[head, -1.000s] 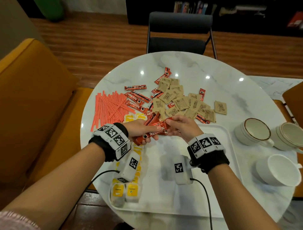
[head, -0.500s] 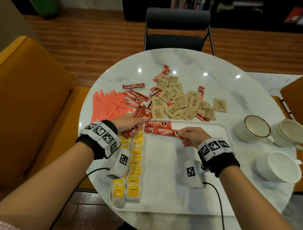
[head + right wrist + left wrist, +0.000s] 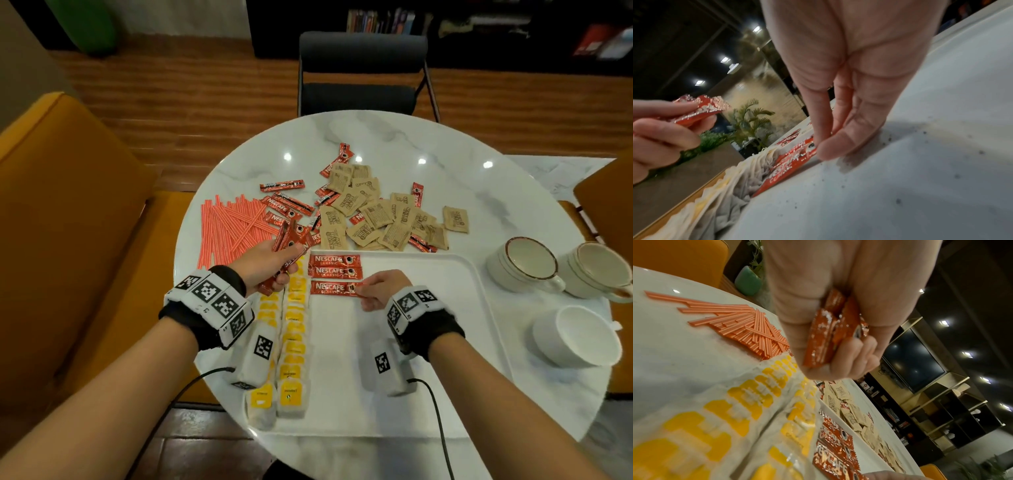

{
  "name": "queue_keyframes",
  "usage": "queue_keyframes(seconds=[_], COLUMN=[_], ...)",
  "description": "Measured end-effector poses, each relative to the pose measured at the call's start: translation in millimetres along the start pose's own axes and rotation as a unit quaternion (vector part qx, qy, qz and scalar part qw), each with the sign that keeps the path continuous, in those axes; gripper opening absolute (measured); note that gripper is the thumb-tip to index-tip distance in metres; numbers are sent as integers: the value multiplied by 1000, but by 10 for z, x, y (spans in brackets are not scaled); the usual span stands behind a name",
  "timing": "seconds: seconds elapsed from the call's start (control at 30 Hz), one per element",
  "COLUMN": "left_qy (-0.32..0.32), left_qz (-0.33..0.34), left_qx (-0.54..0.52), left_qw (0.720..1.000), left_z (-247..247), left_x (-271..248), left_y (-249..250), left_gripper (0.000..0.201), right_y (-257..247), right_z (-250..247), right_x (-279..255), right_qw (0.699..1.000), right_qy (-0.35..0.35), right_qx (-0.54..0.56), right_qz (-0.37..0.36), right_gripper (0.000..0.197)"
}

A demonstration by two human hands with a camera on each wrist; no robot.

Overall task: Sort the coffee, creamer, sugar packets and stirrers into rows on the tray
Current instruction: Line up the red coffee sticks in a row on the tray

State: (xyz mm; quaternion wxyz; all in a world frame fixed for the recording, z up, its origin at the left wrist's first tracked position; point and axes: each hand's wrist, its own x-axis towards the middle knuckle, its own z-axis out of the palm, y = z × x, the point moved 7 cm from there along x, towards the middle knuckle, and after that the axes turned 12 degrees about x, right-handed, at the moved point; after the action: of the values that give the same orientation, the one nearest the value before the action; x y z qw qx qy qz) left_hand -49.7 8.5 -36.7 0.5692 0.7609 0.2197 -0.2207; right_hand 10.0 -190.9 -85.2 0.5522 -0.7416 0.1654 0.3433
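Note:
A white tray (image 3: 479, 308) lies on the round marble table. Yellow-labelled creamer packets (image 3: 294, 325) fill two columns along its left side. Three red coffee sachets lie stacked in a row at the tray's top; my right hand (image 3: 371, 289) pinches the right end of the third coffee sachet (image 3: 330, 287) (image 3: 789, 160), which lies flat on the tray. My left hand (image 3: 270, 263) grips a bundle of coffee sachets (image 3: 287, 246) (image 3: 828, 334) above the creamer. Brown sugar packets (image 3: 380, 216) and orange stirrers (image 3: 229, 229) lie loose on the table beyond the tray.
Three white cups (image 3: 524, 263) stand right of the tray. More loose coffee sachets (image 3: 284, 205) lie between stirrers and sugar. A dark chair (image 3: 363, 75) stands at the table's far side, an orange seat (image 3: 68, 222) on the left.
My right hand took a sachet from the left hand's bundle, carried it down and laid it as the third one on the tray. The left hand drew back left.

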Motion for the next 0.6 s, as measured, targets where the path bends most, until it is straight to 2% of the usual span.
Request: queue_keyframes(seconds=[0.17,0.37,0.6], left_qy=[18,31,22], left_qz=[-15,-24,-34], left_qx=[-5,18,31], left_qw=[1000,999,999], left_z=[29,147,270], left_x=[-24,-88,-176], left_y=[-4,-71,-20], left_gripper=[26,37,32], right_y=[-67,-29,12], right_z=[23,6,-22], right_x=[55,50,-17], right_qw=[999,1000,999], right_qy=[0,9,34], right_qx=[-36,5,8], right_qz=[-4,-16,-37], right_gripper=[19,24,28])
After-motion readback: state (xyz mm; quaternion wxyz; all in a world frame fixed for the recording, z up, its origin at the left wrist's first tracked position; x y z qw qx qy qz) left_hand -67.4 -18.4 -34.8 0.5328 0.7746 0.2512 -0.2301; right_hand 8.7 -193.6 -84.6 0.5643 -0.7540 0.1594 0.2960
